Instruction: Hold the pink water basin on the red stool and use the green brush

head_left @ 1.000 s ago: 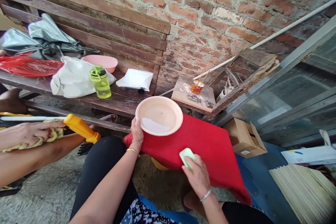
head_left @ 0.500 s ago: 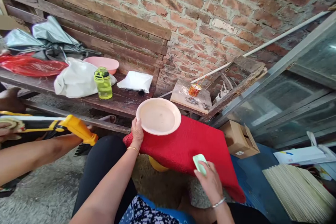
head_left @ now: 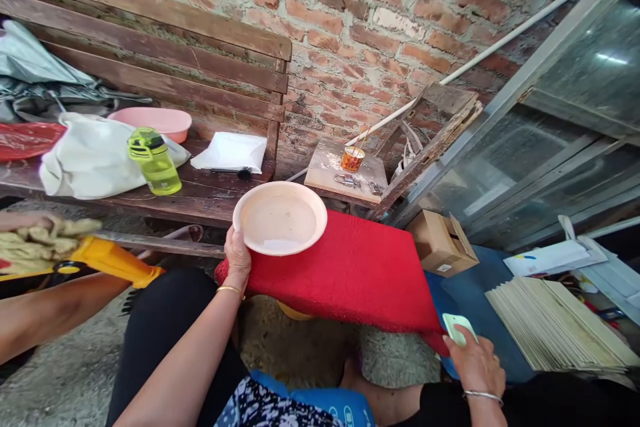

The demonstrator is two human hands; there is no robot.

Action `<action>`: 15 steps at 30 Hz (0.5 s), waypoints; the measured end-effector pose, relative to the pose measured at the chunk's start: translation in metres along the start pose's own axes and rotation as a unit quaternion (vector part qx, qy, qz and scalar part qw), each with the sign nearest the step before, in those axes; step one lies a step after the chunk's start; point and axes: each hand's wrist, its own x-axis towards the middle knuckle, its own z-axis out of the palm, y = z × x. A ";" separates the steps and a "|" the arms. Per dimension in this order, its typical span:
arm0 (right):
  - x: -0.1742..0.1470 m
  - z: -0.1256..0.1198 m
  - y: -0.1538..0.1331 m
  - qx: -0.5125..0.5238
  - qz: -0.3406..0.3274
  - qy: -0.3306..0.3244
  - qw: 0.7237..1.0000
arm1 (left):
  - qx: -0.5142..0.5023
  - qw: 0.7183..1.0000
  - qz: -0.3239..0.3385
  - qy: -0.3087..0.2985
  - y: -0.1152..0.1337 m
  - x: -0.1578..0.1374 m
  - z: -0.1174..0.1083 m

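My left hand (head_left: 237, 254) grips the near left rim of a shallow peach-pink dish (head_left: 280, 217) with a little water in it. The dish rests at the back left corner of a red cloth-covered surface (head_left: 350, 267). My right hand (head_left: 473, 361) holds a small pale green bar (head_left: 459, 327), down past the red surface's front right corner, over the blue floor covering (head_left: 480, 300).
A wooden bench (head_left: 200, 190) behind carries a green bottle (head_left: 154, 161), a white bag (head_left: 87, 157), a pink basin (head_left: 153, 122) and a white packet (head_left: 231, 151). Another person's arm (head_left: 45, 313) and a yellow tool (head_left: 107, 259) are at left. A cardboard box (head_left: 439, 244) and stacked sheets (head_left: 555, 323) lie right.
My right hand has carried the green bar off the red surface, to the right and down past its corner. The left hand stays on the dish rim. The other person's arm and yellow tool shifted left.
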 end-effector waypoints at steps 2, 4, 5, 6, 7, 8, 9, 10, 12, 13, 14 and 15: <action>-0.003 0.004 0.003 0.038 0.015 0.008 0.999 | 0.006 1.000 0.006 -0.001 0.002 0.000 0.000; -0.007 0.011 -0.001 0.079 0.018 0.013 0.997 | 0.011 1.000 0.013 -0.005 0.001 0.000 -0.002; -0.008 0.016 -0.005 0.093 0.016 0.013 0.995 | 0.012 1.000 0.017 -0.006 0.000 0.001 -0.002; -0.010 0.021 -0.010 0.102 0.008 0.014 0.995 | 0.013 1.000 0.019 -0.005 -0.001 0.002 -0.003; -0.011 0.025 -0.016 0.108 -0.011 0.010 0.994 | 0.013 1.000 0.019 0.000 -0.003 0.002 -0.003; -0.011 0.029 -0.021 0.113 -0.040 0.001 0.993 | 0.013 1.000 0.018 0.005 -0.005 0.003 -0.004; -0.012 0.032 -0.025 0.111 -0.076 -0.013 0.991 | 0.013 1.000 0.016 0.009 -0.007 0.004 -0.004; -0.012 0.034 -0.028 0.104 -0.110 -0.029 0.988 | 0.013 1.000 0.013 0.012 -0.008 0.005 -0.005; -0.011 0.035 -0.028 0.076 -0.136 -0.061 0.986 | 0.011 1.000 0.008 0.012 -0.011 0.006 -0.006; -0.009 0.034 -0.024 0.063 -0.119 -0.069 0.989 | 0.011 1.000 0.007 0.012 -0.012 0.007 -0.007; -0.007 0.032 -0.018 0.053 -0.083 -0.069 0.993 | 0.014 1.000 0.007 0.005 -0.013 0.008 -0.008; -0.005 0.029 -0.011 0.049 -0.035 -0.061 0.996 | 0.020 1.000 0.007 -0.004 -0.014 0.008 -0.008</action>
